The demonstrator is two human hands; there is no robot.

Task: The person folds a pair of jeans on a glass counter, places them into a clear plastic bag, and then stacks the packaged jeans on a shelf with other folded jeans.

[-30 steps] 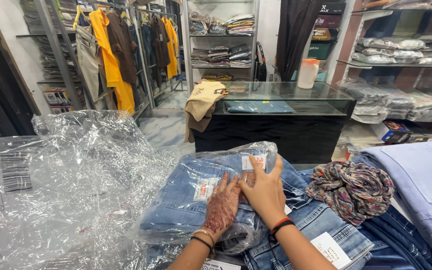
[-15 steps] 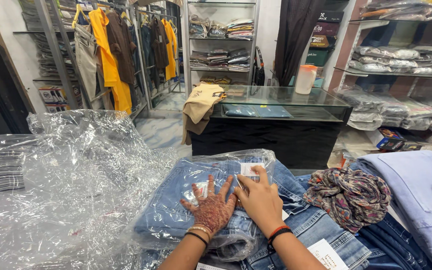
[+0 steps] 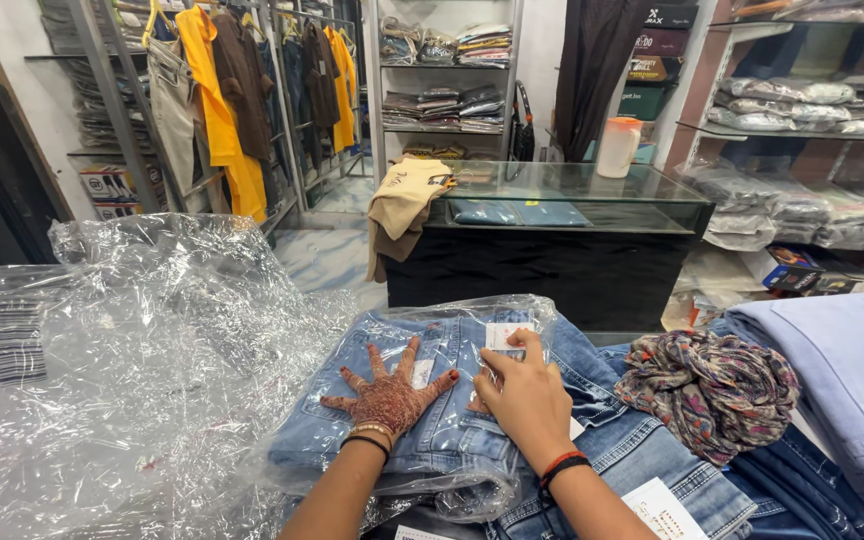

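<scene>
Since a moment ago my left hand has slid further left across the bagged jeans and fanned its fingers wider, while my right hand has stayed near the paper tag. Biggest in view is the crumpled sheet of clear plastic wrapping, spread over the left side of the pile I work on. Next comes the folded pair of light blue denim jeans in its clear plastic bag, lying at the middle of the pile with the bag's open end toward me. To the right, at the pile's right edge, lies a folded pale blue garment, and between it and the jeans sits a bunched multicoloured patterned scarf. My left hand presses flat on the bag, fingers splayed wide, holding nothing. My right hand rests on the bag with fingers loosely curled, fingertips touching the small white paper tag.
</scene>
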